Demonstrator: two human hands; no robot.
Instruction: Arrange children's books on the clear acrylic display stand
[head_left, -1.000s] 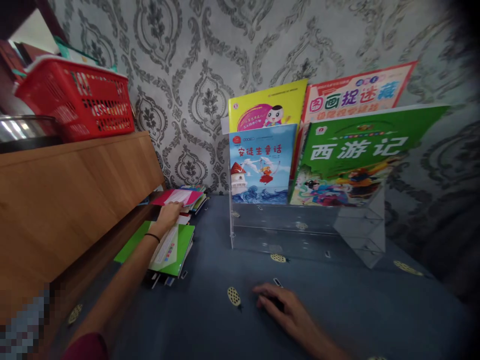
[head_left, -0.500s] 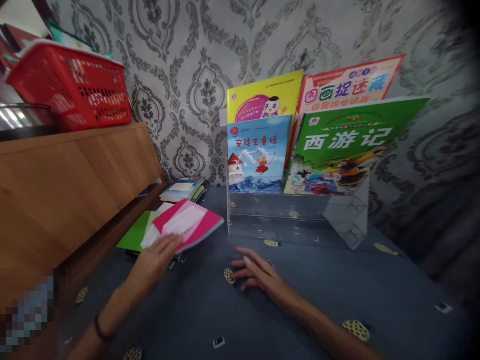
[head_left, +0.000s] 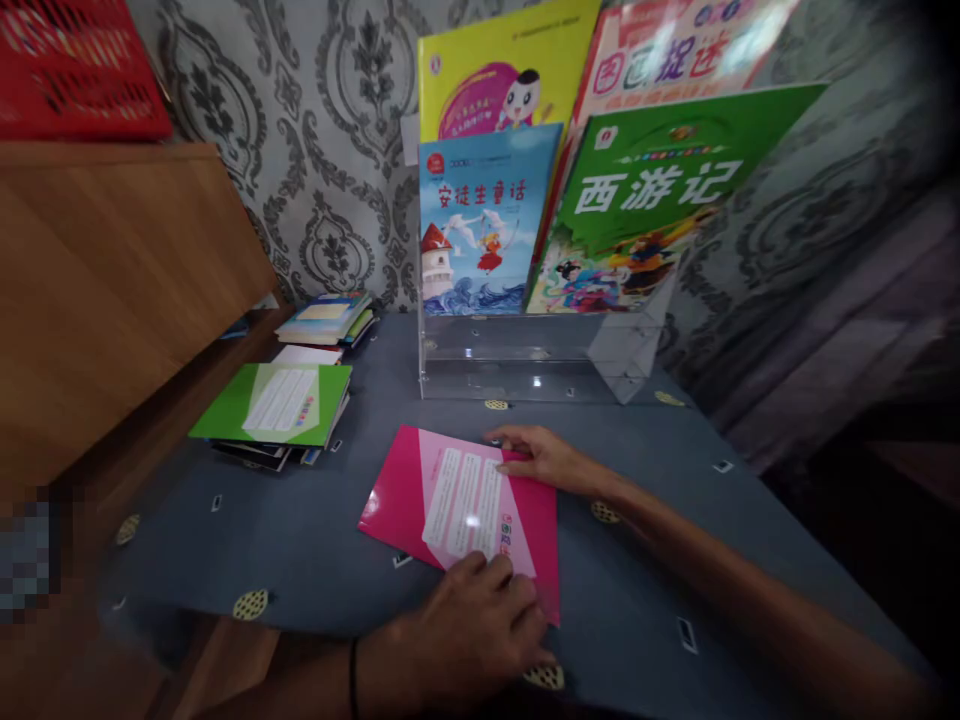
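Observation:
A pink book (head_left: 397,495) with a pale panel of text lies at a slant over the dark tablecloth, in front of the stand. My left hand (head_left: 484,620), a dark band at its wrist, has its fingers curled over the near edge of the book. At the far right edge, my right hand (head_left: 547,460) grips the same book, thumb on the cover and index finger along the edge. The undersides of both grips are hidden. To the left, a green book (head_left: 225,400) tops a short pile.
A clear acrylic stand (head_left: 487,380) holds a blue book (head_left: 487,220), a yellow book (head_left: 465,70), a green picture book (head_left: 675,200) and a pink-red book (head_left: 660,60). Another book pile (head_left: 322,318) sits by the wooden cabinet (head_left: 127,280), under a red basket (head_left: 82,70).
My left hand has carried the pink book from the left pile to the middle of the table. My right hand, apart from it before, now holds its far edge. The view has tilted down.

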